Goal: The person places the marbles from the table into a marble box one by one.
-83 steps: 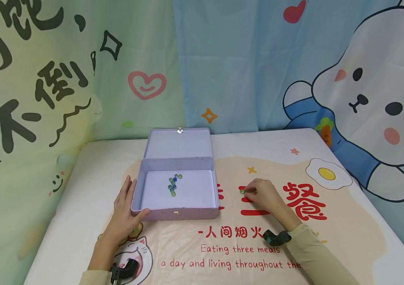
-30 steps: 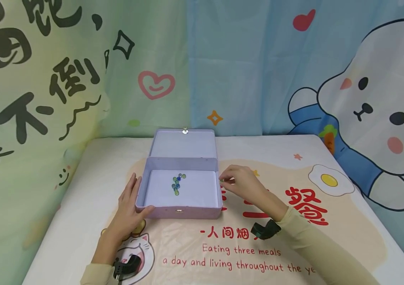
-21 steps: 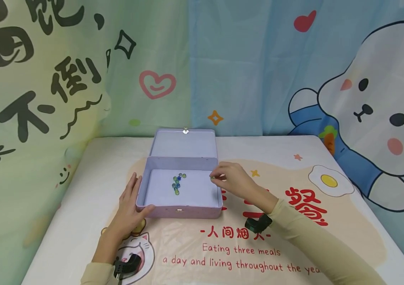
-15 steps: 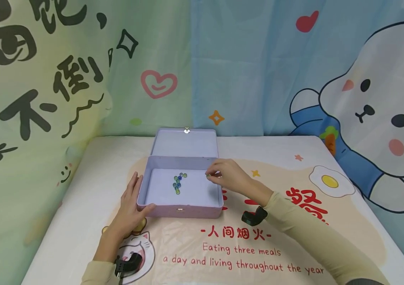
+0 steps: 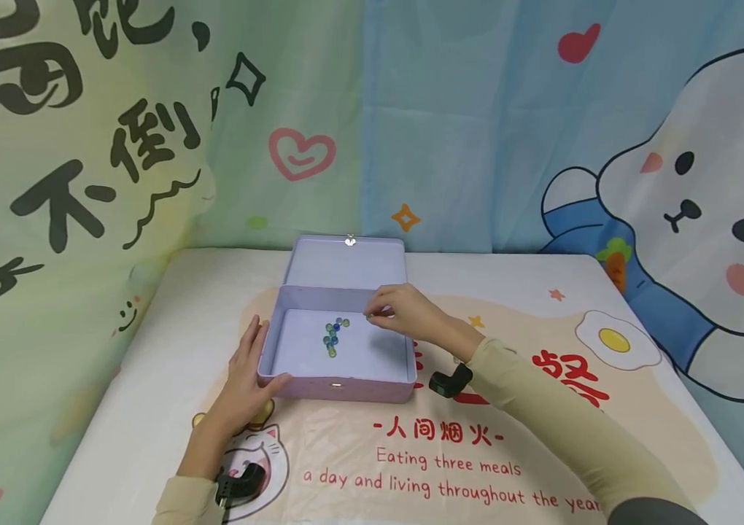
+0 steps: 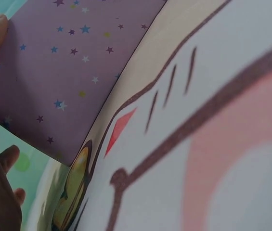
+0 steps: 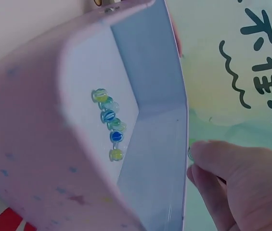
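A lilac, star-patterned tin box stands on the table with its hinged lid raised at the back. Inside, a short crooked row of several glass marbles, green, yellow and blue, lies left of the middle. My left hand rests against the box's left side, fingers fairly straight, thumb at the front corner. Over the right part of the box, my right hand pinches a greenish marble between thumb and finger. In the right wrist view, most of that marble is hidden by the fingers.
A printed tablecloth with red lettering and a cartoon cat covers the table. Behind the box hangs a patterned curtain. Each wrist carries a small black camera, such as the right wrist camera.
My right hand has carried the pinched marble leftward from the tablecloth, past the box's right wall, to above the box interior. The left hand stays at the box's corner; the view shifts slightly.
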`<state>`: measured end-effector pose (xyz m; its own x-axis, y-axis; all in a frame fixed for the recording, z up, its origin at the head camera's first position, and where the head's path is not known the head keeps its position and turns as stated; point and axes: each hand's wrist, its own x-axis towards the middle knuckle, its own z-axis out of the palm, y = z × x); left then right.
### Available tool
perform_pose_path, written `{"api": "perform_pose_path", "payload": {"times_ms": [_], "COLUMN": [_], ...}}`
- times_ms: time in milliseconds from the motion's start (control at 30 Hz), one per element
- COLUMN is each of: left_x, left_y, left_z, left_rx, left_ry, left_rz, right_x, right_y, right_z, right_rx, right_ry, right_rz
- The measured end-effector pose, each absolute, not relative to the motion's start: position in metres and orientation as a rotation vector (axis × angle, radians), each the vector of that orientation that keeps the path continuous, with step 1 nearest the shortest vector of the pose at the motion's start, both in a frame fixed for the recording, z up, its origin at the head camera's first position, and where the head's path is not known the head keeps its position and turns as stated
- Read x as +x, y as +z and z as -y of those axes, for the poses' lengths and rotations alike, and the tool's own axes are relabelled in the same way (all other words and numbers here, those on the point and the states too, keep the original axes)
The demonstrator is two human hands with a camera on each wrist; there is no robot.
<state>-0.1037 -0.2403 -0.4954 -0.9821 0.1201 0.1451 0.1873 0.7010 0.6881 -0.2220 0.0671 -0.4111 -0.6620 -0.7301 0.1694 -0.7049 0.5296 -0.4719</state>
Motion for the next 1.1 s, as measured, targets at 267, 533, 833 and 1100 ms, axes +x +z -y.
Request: {"api": "perform_pose_path", "payload": {"times_ms": [267, 533, 833, 1100], "left_x": [-0.104, -0.105, -0.104, -0.104], "left_y": [-0.498, -0.501, -0.501, -0.501], "left_z": [0.240, 0.241, 0.241, 0.242], "left_rx": [-0.261, -0.270, -0.264, -0.257], "left_ry": [-1.182, -1.196, -1.213, -1.215], "left_rz": [2.801, 2.792, 2.784, 2.784], "right_x": [-0.237, -0.247, -0.256, -0.259], "right_y": [-0.413, -0.419, -0.436, -0.447], "right_z": [-0.051, -0.038, -0.026, -0.021], "right_rx": [-1.358, -1.309, -1.337, -1.335], "right_ry": [-0.774, -0.803, -0.845, -0.828], "right_rz": [-2.612, -2.580, -2.581, -2.605]}}
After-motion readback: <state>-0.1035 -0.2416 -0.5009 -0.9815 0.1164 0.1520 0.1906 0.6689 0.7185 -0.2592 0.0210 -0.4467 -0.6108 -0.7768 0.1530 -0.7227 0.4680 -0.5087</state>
